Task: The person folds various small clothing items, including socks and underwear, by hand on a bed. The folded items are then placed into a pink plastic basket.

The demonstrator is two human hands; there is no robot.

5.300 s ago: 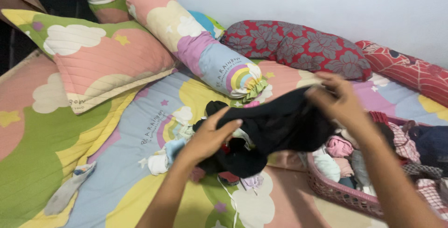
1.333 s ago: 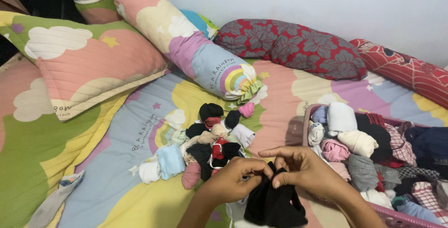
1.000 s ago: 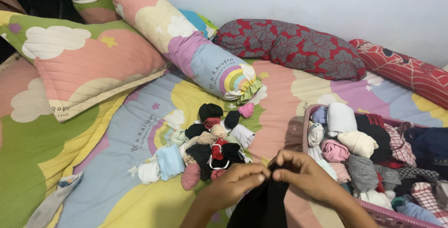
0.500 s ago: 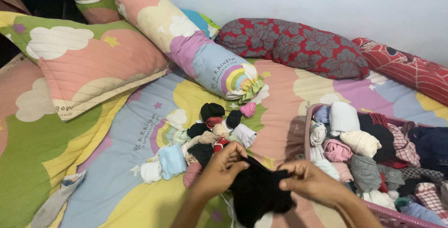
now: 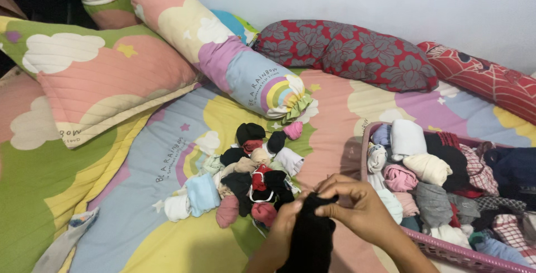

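Pastel cloud-print bed sheet (image 5: 167, 156) in front of me is carrying: heap of small rolled garments (image 5: 245, 172), pink plastic laundry basket (image 5: 441, 246), pastel bolster (image 5: 223, 55), red floral pillow (image 5: 346, 55).

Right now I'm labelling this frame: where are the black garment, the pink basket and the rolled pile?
black garment (image 5: 312, 239), head view, middle fold
pink basket (image 5: 446, 249), head view, front rim
rolled pile (image 5: 202, 193), head view, blue roll

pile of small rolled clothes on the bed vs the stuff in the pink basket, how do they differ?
The pile on the bed lies loose on the rainbow sheet; the clothes in the basket sit inside the pink basket. The pile's pieces are small bundles; the basket holds bulkier ones, some checked. Both mix black, white and pink cloth.
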